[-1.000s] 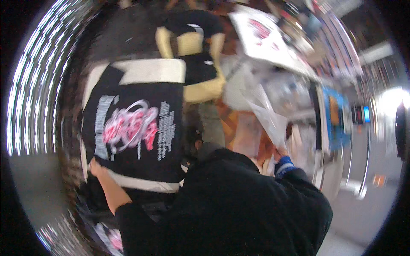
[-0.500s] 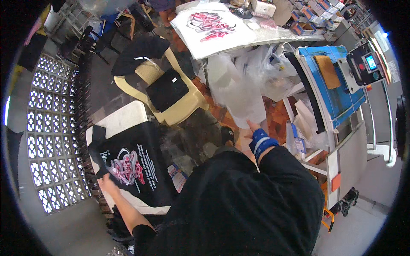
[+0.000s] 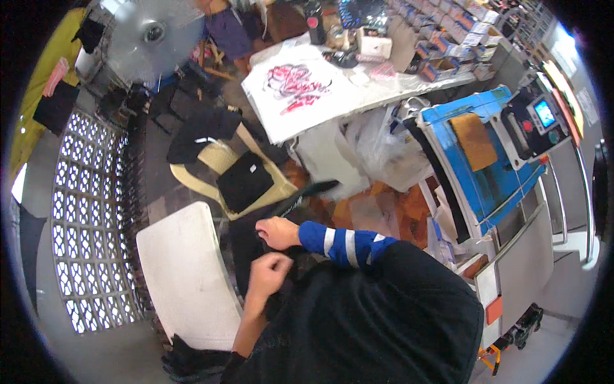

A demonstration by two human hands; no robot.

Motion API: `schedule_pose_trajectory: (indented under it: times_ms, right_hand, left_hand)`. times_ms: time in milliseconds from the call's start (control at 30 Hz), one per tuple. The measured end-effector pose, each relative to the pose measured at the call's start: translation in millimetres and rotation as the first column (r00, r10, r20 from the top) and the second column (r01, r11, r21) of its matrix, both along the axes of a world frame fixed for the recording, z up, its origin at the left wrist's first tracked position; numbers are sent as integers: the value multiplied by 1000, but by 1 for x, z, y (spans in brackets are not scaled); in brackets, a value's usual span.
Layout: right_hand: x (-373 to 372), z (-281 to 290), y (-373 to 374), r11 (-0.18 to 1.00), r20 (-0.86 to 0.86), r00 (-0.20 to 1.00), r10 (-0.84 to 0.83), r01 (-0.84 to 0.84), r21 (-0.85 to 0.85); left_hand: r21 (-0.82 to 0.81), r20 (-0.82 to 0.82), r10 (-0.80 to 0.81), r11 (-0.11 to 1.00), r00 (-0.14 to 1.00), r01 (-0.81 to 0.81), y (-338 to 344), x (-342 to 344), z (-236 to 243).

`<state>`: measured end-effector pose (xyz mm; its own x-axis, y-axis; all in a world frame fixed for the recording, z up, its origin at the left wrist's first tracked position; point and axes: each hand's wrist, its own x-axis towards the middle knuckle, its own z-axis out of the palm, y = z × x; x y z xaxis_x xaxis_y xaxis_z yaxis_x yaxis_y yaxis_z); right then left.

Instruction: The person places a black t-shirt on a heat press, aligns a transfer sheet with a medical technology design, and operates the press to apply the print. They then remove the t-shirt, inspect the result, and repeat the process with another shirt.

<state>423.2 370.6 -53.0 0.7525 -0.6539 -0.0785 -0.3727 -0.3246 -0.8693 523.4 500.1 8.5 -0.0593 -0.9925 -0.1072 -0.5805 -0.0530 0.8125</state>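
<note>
Both my hands are close together in front of my body, fingers curled round a black T-shirt [image 3: 243,253] that hangs bunched and blurred between and below them. My right hand [image 3: 279,233], its forearm in a blue wrap with white bands, is the farther one. My left hand [image 3: 270,271] is just nearer to me, its fist closed on the cloth. A dark flap of the shirt swings out beyond my right hand, with a little white print showing; most of the print is hidden. To the left lies the bare white padded board [image 3: 185,275].
A cream plastic chair [image 3: 198,185] with folded black garments [image 3: 245,182] stands ahead. Beyond is a table with a white printed sheet [image 3: 294,96]. At right is a heat press [image 3: 531,121] with a blue-covered bed [image 3: 448,115]. Dark cloth [image 3: 192,361] lies by the board's near end.
The printed black T-shirt has come off the white board and is now in my hands. My left hand moved right, and my right hand came left to meet it.
</note>
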Motion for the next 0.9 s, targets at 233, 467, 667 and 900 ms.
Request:
schedule_pose_trajectory:
  times_ms: [233, 467, 667, 900]
  right_hand:
    - [-102, 101, 41, 908, 21, 934, 356, -340, -244]
    - [-243, 168, 153, 844, -323, 819, -474, 320, -430]
    - [-317, 106, 296, 320, -125, 371, -920, 528, -786]
    - [-357, 157, 435, -162, 381, 9, -924, 896, -414]
  left_hand:
    - [-130, -167, -416, 908, 894, 398, -49, -4, -25]
    - [-523, -49, -769, 563, 637, 640, -57, -107, 3]
    - [-714, 47, -927, 230, 372, 662, 18, -223, 5]
    - [-575, 410, -845, 52, 343, 816, 67, -261, 48]
